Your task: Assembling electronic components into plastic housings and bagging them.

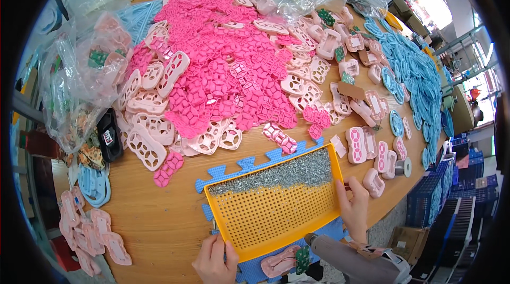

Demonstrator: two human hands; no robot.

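A yellow tray (pixel 276 212) with a bottom full of small holes sits tilted in front of me. Small silver screws (pixel 276 170) are heaped along its far side, leaving the near part of the holed bottom bare. My left hand (pixel 217 258) is closed on the tray's near left corner. The fingers of my right hand (pixel 353 207) grip its right edge. Beneath the tray lies a blue foam mat (pixel 246 164) with jigsaw edges. A grey electric screwdriver (pixel 345 257) lies by the tray's near right, close to a pale pink shell (pixel 280 263) and a green circuit board (pixel 302 260).
Bright pink button pads (pixel 223 77) form a large pile on the wooden table (pixel 143 215). Pale pink shells (pixel 146 147) surround it. Light blue parts (pixel 414 87) line the right edge. Clear plastic bags (pixel 69 82) stand at the left, beside a black device (pixel 110 135).
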